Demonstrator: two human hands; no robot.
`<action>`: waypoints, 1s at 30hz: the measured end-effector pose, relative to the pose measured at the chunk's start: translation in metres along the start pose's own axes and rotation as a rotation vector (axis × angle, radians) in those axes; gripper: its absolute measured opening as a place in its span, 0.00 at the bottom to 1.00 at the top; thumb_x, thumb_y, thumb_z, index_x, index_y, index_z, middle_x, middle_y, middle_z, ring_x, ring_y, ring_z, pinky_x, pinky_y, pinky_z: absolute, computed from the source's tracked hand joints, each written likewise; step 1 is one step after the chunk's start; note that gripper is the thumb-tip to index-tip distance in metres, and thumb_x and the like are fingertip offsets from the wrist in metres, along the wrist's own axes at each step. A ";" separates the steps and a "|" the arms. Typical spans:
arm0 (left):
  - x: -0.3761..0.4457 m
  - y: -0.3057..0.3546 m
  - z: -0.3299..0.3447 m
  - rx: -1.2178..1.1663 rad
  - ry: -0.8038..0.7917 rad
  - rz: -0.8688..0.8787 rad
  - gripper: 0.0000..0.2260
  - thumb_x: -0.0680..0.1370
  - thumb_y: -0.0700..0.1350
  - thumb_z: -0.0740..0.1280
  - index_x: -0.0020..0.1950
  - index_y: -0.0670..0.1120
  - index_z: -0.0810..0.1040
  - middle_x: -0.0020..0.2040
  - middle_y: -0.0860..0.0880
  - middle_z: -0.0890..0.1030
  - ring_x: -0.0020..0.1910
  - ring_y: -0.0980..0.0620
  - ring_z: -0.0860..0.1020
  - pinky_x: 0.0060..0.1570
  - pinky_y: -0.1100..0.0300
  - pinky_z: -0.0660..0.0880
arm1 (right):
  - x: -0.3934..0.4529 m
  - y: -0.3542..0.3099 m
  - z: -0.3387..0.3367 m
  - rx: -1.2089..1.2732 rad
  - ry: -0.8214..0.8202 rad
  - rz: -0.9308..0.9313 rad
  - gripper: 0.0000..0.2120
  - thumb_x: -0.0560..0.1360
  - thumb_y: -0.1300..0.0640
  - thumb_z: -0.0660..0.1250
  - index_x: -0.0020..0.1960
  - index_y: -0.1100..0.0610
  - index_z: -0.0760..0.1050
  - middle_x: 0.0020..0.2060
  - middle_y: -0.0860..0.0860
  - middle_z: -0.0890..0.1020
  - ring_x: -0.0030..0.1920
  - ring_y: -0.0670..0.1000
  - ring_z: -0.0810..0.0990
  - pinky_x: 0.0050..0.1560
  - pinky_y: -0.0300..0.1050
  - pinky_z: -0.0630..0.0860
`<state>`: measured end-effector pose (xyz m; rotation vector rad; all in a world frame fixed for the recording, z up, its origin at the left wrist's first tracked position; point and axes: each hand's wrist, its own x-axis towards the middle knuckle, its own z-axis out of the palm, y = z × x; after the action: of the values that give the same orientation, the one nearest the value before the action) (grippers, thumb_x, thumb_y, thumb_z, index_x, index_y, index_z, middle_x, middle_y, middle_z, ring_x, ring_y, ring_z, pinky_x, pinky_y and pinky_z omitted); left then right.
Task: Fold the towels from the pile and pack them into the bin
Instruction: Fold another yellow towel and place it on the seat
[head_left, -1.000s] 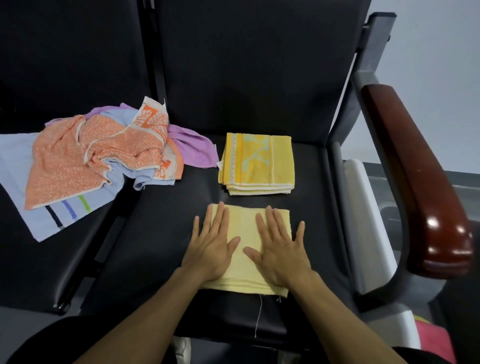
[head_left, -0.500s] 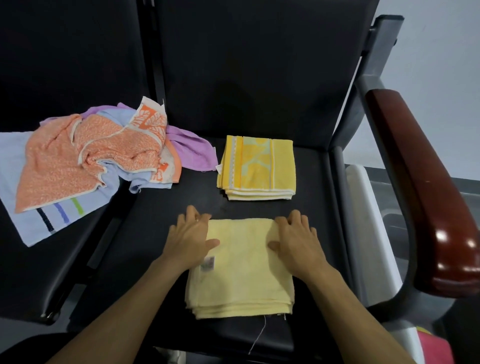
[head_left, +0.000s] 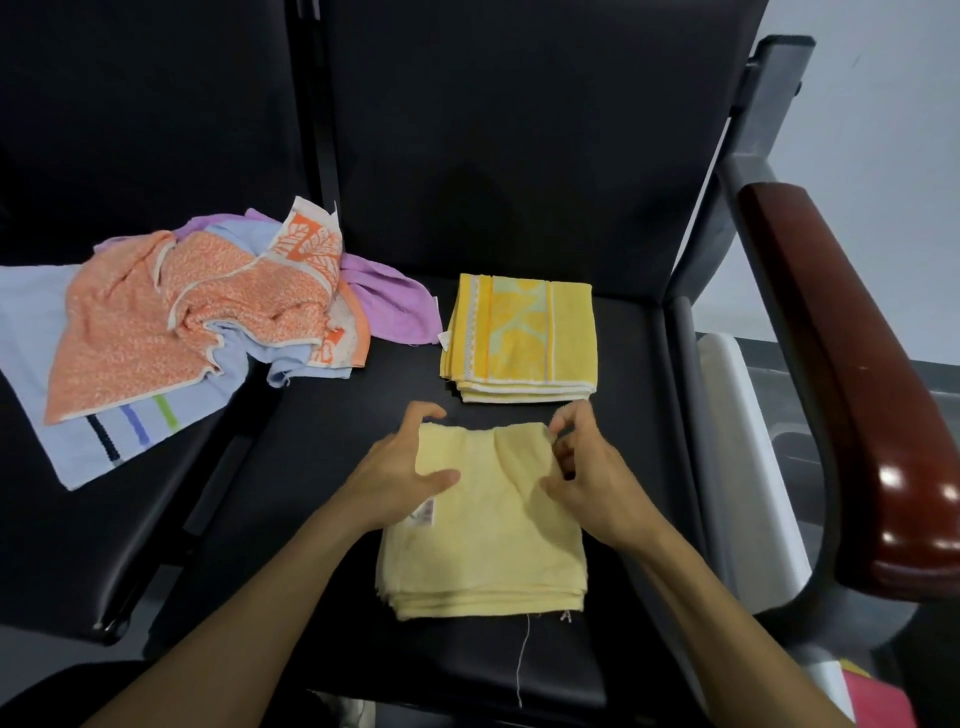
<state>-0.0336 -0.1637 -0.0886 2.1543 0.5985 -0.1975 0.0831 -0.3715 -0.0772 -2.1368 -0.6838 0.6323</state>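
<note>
We note left hand (head_left: 402, 470) and right hand (head_left: 589, 478) curled on the pale yellow towel (head_left: 483, 545) — fingers pinching its far corners; folded patterned towel (head_left: 519, 338) just beyond.

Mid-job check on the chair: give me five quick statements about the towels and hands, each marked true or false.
1. Both hands grip the far edge of the pale yellow towel. True: left hand, right hand.
2. The patterned yellow towel lies folded beyond the pale one. True.
3. The orange towel is neatly folded. False: it lies crumpled on the pile.
4. The purple towel sits on top of the orange one. False: it pokes out from under it.
5. The two yellow towels are stacked together. False: they lie apart on the seat.
</note>
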 end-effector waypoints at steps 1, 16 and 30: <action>-0.002 -0.001 -0.001 0.032 -0.043 -0.012 0.25 0.77 0.50 0.71 0.68 0.60 0.61 0.52 0.48 0.76 0.51 0.50 0.76 0.44 0.57 0.70 | 0.000 0.002 -0.001 -0.020 -0.040 0.014 0.21 0.72 0.68 0.67 0.50 0.43 0.66 0.45 0.52 0.75 0.43 0.49 0.74 0.42 0.46 0.74; -0.017 0.041 -0.015 0.035 0.174 0.320 0.22 0.77 0.39 0.70 0.66 0.57 0.72 0.67 0.58 0.67 0.63 0.56 0.71 0.60 0.60 0.71 | -0.005 -0.044 -0.007 0.025 0.234 -0.172 0.27 0.73 0.69 0.64 0.67 0.47 0.75 0.60 0.45 0.73 0.60 0.39 0.73 0.49 0.20 0.67; 0.153 0.063 -0.017 0.294 0.296 0.205 0.22 0.83 0.51 0.63 0.77 0.50 0.66 0.81 0.49 0.51 0.79 0.45 0.52 0.76 0.49 0.59 | 0.151 -0.015 -0.035 -0.578 0.265 -0.022 0.23 0.83 0.48 0.57 0.77 0.52 0.62 0.80 0.57 0.45 0.80 0.59 0.39 0.75 0.66 0.52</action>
<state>0.1297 -0.1293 -0.0864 2.5371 0.5343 0.1585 0.2119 -0.2838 -0.0771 -2.6716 -0.8079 0.1300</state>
